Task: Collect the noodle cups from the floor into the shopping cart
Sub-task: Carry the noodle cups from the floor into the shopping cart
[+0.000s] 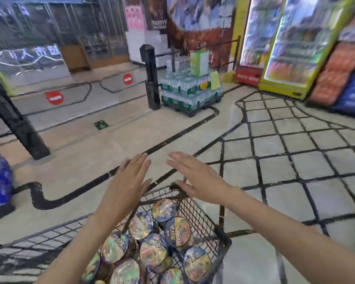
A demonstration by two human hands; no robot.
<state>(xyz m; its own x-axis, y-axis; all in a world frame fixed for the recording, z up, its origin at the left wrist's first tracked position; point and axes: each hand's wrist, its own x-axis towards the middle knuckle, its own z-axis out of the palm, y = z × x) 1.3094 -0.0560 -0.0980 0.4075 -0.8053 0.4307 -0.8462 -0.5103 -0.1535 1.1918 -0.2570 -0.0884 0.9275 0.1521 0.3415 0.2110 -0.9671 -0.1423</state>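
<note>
- Cart (210, 224): black wire mesh.
- Cup lids (177, 231): dark blue rims, orange-green print.
- Floor (94, 158): beige, black lines.
- Signs (54, 97): red, white bar.

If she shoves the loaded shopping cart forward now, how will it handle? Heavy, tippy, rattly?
Probably light to push: the shopping cart holds only sealed noodle cups, which look bulky but not dense. The cups lie loosely piled at angles, so they will likely shift and rattle. Tipping seems unlikely on the flat tiled floor.

The black wire shopping cart (205, 220) holds a heap of round foil-lidded noodle cups (152, 249). It stands on the beige tiled floor (90, 156), where a stacked pallet of bottled water (190, 93) sits near the far edge.
</note>
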